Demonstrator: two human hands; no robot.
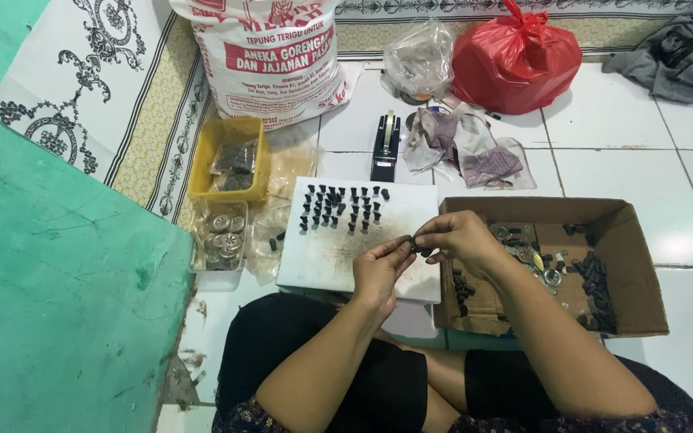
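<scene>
— Both hands pinch one small black part (415, 243): left hand (378, 269) and right hand (463, 236) meet fingertip to fingertip, closed on it.

— Where's it sit?

— Over the white board (322, 256), near its right edge, below the rows of black pieces (338, 207). Forearms angle up from the lap; cardboard box (627, 232) on the right.

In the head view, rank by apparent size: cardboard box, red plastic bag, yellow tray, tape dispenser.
Largest to smallest:
1. cardboard box
2. red plastic bag, though it lies farther off
3. yellow tray
4. tape dispenser
</scene>
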